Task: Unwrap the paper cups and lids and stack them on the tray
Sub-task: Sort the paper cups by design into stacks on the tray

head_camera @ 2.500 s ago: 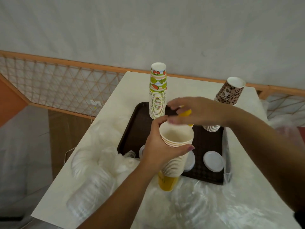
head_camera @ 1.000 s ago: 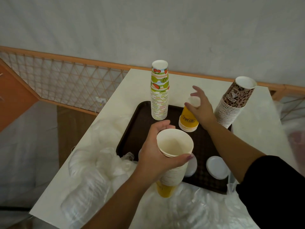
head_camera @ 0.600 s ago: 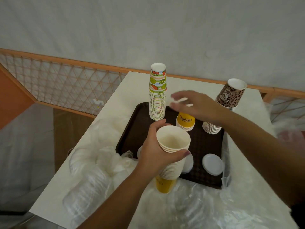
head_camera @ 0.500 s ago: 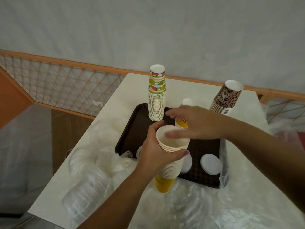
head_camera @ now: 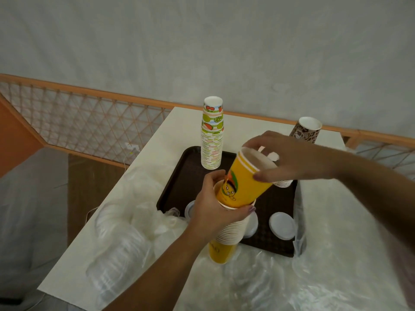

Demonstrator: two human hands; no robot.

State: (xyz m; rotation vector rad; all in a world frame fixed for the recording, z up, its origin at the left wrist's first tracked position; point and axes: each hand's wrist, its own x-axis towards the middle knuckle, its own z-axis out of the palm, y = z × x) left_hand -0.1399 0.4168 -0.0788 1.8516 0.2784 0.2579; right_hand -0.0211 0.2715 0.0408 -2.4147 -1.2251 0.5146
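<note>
Fingers of the right hand (head_camera: 298,160) grip the rim of a tilted yellow paper cup (head_camera: 246,182), its base inside the nested yellow cup stack (head_camera: 226,239) gripped by the left hand (head_camera: 213,209) above the dark brown plastic tray (head_camera: 179,187) on the pale surface (head_camera: 125,221).

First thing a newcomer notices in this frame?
The yellow cup, tilted at centre: the right hand pinches its rim and its base sits in the yellow cup stack gripped by the left hand. Behind stands the tall fruit-print stack on the brown tray.
</note>
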